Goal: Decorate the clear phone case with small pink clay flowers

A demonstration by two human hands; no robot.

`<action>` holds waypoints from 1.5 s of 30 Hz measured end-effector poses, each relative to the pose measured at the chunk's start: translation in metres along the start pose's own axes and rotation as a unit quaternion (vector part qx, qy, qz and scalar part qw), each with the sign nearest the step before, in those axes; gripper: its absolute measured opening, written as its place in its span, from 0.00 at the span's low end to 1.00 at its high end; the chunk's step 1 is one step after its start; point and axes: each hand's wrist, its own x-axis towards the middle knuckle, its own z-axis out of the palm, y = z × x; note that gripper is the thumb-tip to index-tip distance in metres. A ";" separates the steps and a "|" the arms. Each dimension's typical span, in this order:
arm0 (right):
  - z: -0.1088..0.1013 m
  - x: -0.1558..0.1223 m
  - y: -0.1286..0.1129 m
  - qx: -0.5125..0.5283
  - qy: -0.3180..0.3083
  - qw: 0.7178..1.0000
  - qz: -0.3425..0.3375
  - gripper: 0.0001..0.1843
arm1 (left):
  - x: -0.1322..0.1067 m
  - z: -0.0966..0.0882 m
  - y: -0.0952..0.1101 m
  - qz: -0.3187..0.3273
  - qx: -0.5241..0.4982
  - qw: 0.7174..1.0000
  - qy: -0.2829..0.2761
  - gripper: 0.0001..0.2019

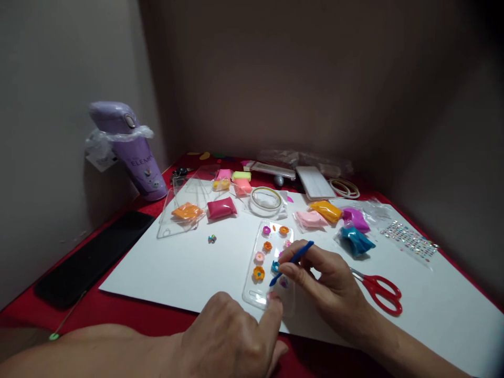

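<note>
My right hand (pixel 326 278) pinches a blue plastic clay-modelling tool (pixel 301 252), its pointed lower end over a clear phone case (pixel 252 294). Small clay flowers in orange, pink, purple and blue sit on the case in rough rows, such as an orange flower (pixel 259 273) with a blue centre. Part of the case is hidden behind my right fingers. My left hand (pixel 232 331) has its index finger stretched to the lower end of the case, close to the tool's tip; its thumb is apart and the other fingers curl under. Whether a bit of clay lies at that fingertip I cannot tell.
Red-handled scissors (pixel 384 294) lie beside my right wrist. Around the white board (pixel 157 278) are a blue clay packet (pixel 356 241), a red clay packet (pixel 221 208), a tape roll (pixel 266 202) and a rhinestone sheet (pixel 409 239). Leftward are a black phone (pixel 90 262) and purple bottle (pixel 134 157).
</note>
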 end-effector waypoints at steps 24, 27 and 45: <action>-0.004 0.010 0.017 -0.099 0.162 0.981 -0.046 0.02 | -0.002 0.002 0.000 -0.011 -0.031 0.999 0.000 0.21; -0.004 0.013 0.021 -0.085 0.168 0.980 -0.067 0.03 | -0.003 0.001 0.001 -0.014 -0.040 0.999 0.004 0.21; 0.005 0.016 0.023 -0.031 0.121 0.989 -0.078 0.10 | -0.001 -0.001 0.000 -0.014 -0.033 0.999 0.000 0.21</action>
